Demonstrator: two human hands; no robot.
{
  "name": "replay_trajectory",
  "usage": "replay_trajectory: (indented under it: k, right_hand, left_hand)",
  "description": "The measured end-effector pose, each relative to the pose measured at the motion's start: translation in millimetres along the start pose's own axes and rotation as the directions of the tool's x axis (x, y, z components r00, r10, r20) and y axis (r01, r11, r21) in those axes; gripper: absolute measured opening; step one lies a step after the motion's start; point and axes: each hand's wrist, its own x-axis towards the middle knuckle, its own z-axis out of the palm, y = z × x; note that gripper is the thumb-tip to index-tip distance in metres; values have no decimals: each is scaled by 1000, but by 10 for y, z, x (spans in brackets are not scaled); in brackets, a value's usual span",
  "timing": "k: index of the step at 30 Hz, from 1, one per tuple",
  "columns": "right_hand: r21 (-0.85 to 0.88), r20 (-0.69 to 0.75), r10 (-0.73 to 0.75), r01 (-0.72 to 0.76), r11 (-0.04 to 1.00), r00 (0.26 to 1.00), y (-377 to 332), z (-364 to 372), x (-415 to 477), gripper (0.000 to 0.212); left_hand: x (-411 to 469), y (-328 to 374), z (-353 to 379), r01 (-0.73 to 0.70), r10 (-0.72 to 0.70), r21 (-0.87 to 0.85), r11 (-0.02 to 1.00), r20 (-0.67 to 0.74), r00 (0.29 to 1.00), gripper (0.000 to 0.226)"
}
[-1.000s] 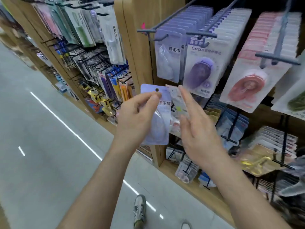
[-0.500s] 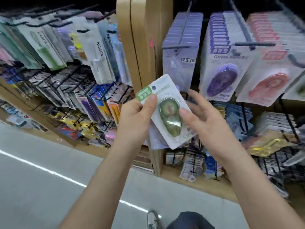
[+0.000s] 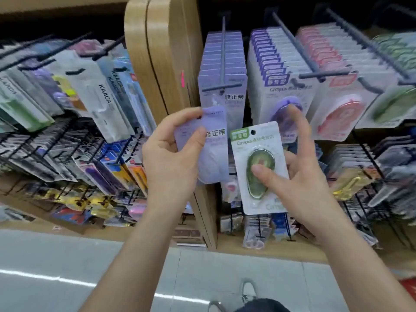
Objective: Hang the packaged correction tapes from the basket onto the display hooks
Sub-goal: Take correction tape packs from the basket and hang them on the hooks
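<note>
Two hands hold packs. Left hand [image 3: 171, 154] grips the purple correction tape pack [image 3: 209, 140]. Right hand [image 3: 301, 176] pinches the green correction tape pack [image 3: 258, 167].

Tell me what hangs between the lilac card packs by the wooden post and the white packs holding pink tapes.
One row of white card packs with purple tapes, on its own black hook, seen in the head view.

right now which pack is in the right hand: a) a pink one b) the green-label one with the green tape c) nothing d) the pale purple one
B: the right hand pinches the green-label pack with its thumb on the green blister, while the left hand grips the pale purple pack.
</note>
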Motion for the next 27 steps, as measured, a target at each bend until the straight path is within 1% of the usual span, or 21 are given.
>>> replay_trajectory:
  k: [1, 2, 3, 4, 6, 7, 8, 9, 10, 13, 16, 19, 24, 27]
  right_hand:
    - [-91, 16, -37, 38, 995, 999, -12, -8, 5, 77]
    - [-199, 31, -67, 72, 977, 997, -15, -7, 9, 67]
    - [-264, 29, -77, 82, 961, 997, -10, 3, 18, 55]
    - [-274, 15, -66, 68, 959, 998, -2, 23, 31, 47]
    - [-192, 13, -40, 42, 981, 999, -27, 74, 55, 34]
    - [-156, 54, -49, 57, 986, 997, -36, 95, 72, 23]
    - [-163, 105, -78, 95, 982, 991, -54, 121, 88, 20]
    - [-182, 140, -93, 118, 976, 986, -78, 148, 101, 24]
    - [-196, 151, -86, 115, 974, 985, -86, 175, 117, 22]
    - [-216, 83, -84, 100, 971, 993, -75, 255, 168, 42]
    - [-198, 16, -70, 72, 978, 997, -45, 287, 199, 48]
    - [-156, 3, -40, 40, 987, 999, -43, 301, 207, 51]
    - [-134, -33, -43, 38, 990, 999, -52, 332, 194, 49]
    - [-73, -63, -30, 25, 997, 998, -70, 351, 193, 49]
  left_hand:
    - [22, 24, 1, -2, 3, -33, 999, 27, 1000, 36]
    - [40, 46, 12, 15, -11, -77, 997, 57, 998, 41]
    - [59, 60, 29, 31, -22, -110, 994, 77, 997, 43]
    - [78, 83, 55, 42, -31, -125, 991, 88, 996, 42]
    - [119, 110, 121, 57, -45, -122, 991, 98, 994, 31]
    - [148, 117, 153, 63, -52, -122, 991, 92, 994, 25]
    - [177, 123, 183, 73, -63, -129, 989, 76, 995, 21]
    - [214, 129, 210, 81, -74, -142, 987, 56, 996, 17]
    - [251, 129, 235, 84, -78, -152, 985, 44, 996, 15]
    - [333, 107, 296, 43, -40, -117, 992, 30, 999, 14]
    - [371, 85, 317, -31, 32, -31, 999, 29, 999, 20]
    - [389, 96, 324, -66, 65, 24, 998, 42, 997, 22]
    - [401, 131, 315, 4, -5, 14, 1000, 95, 995, 16]
    - [379, 113, 296, -1, -8, 74, 997, 130, 991, 9]
